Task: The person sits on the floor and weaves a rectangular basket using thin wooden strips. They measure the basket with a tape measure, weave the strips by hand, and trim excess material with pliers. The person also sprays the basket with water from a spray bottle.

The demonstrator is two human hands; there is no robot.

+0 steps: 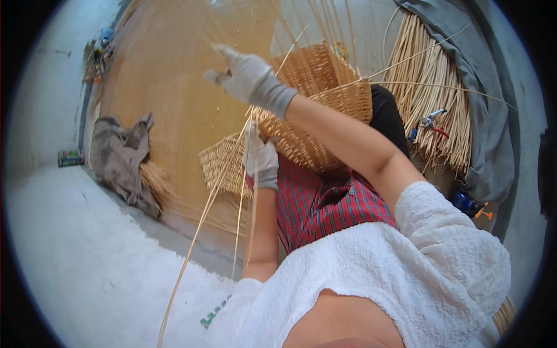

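Observation:
A partly woven wicker basket (319, 133) rests at my lap, with long thin strands standing up from its far side and others trailing toward me. My left hand (262, 159), in a grey-white glove, grips the basket's left corner, where several strands cross; its fingertips are partly hidden. Above that corner my right hand (246, 78), gloved alike, reaches across to the left with its fingers apart, somewhat blurred. Nothing shows clearly in it. A woven flap (223, 165) lies left of my left hand.
At the right, a thick bundle of wicker rods (426, 87) lies on grey cloth (484, 116), with red-handled pruning shears (430, 122) on top. A blue object with orange parts (467, 203) stands nearer. A brown board (191, 81) covers the floor; a grey cloth (125, 153) lies at left.

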